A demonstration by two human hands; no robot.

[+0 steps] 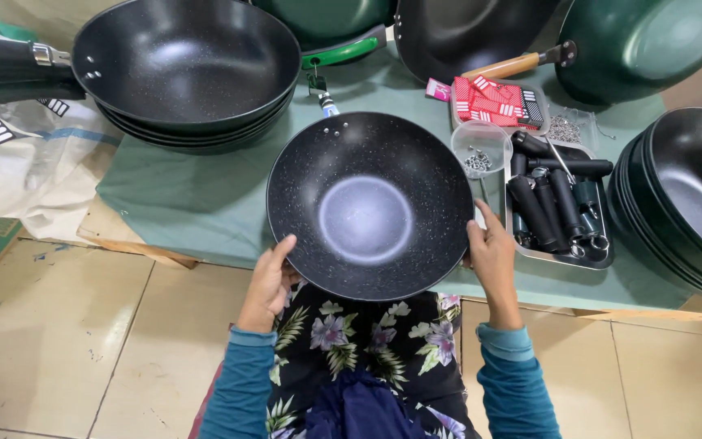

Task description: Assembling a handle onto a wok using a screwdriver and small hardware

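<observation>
Lap: floral dark apron (367, 341) and blue sleeves (241, 382) fill the bottom edge, closest to the viewer.
Left hand (268, 284): curled around the near-left rim of the wok, thumb up on the edge, gripping it.
Right hand (491, 256): pressed against the right rim, fingers stretched up along it, holding that side.
Wok (370, 206): round, black with fine pale speckles, a smooth grey circle at the bottom, no handle fitted; it is held level over the front edge of the green tabletop (197, 195), partly above the lap.
Behind the wok: a small metal bracket (328, 104) shows at its far rim.
Left of it: a stack of black pans (184, 69) with a dark handle pointing left.
Right of it: a clear cup of small screws (481, 150), then a metal tray of black handles (558, 203), just beside the right hand.
Far right: another stack of black woks (688, 203).
Back edge: green pots (643, 45) and red packets (493, 102).
Floor (67, 325): pale tiles below.
</observation>
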